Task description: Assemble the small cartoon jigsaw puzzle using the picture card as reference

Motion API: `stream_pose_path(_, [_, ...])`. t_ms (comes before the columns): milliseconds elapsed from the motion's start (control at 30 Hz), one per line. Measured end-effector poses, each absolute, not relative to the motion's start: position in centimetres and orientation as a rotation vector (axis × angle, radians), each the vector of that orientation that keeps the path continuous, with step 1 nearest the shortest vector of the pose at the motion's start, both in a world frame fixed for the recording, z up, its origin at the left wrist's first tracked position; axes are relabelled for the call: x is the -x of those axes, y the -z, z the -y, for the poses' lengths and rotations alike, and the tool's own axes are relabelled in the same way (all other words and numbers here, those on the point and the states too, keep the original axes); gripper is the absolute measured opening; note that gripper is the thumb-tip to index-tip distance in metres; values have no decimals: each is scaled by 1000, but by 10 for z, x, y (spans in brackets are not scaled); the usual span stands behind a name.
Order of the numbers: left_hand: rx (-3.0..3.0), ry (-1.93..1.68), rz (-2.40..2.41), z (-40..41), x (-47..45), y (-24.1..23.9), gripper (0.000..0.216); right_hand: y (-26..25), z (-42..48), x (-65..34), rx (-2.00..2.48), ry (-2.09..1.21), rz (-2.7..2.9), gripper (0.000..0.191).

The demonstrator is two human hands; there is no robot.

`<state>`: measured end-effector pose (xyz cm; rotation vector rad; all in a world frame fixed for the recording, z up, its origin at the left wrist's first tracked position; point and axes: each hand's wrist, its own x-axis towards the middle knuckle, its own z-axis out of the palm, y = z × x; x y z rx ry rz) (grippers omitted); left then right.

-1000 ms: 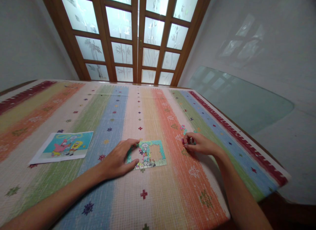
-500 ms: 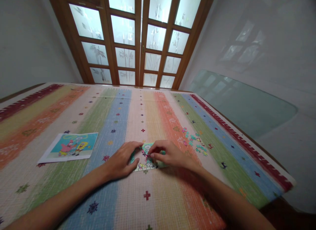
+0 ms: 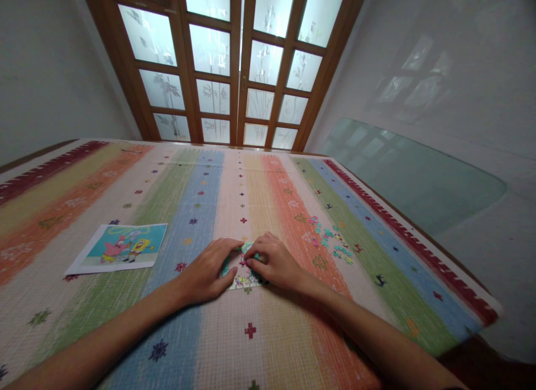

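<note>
A small, partly assembled jigsaw puzzle (image 3: pixel 243 280) lies on the cloth between my hands, much of it covered by my fingers. My left hand (image 3: pixel 211 271) rests at its left edge, thumb and index finger spread apart around that side. Over the right part of the puzzle, my right hand (image 3: pixel 274 261) has thumb and fingertips pinched together low at its surface. A tiny pinkish puzzle piece (image 3: pixel 244 260) shows at those fingertips, mostly hidden. Loose puzzle pieces (image 3: pixel 335 239) lie scattered to the right of my right hand.
To the left lies a printed cartoon picture (image 3: pixel 125 247) on white paper. A striped tablecloth (image 3: pixel 226 345) covers the table. Wooden doors with frosted panes (image 3: pixel 234 82) stand behind the far edge, and a pale wall (image 3: pixel 473 88) rises on the right.
My right hand has shifted slightly left over the puzzle, its fingers now lower and closer together, covering more of it. My left hand stays in place.
</note>
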<state>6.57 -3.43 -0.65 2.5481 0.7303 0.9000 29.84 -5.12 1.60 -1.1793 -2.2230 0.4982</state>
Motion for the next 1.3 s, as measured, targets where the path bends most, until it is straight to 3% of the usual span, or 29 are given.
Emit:
stream_pose_path(300, [-2550,-905,-715,35,-66,3,43,-16,68,-314,1077,-249,2344,16])
stream_pose_path(500, [-2634,-948,-683,36,-67,2,23,-17,81,-317,1054,-198,2316,21])
stream_pose_path(1300, [-2702,-939,-581,36,-67,2,27,-17,83,-319,1000,-181,2454,27])
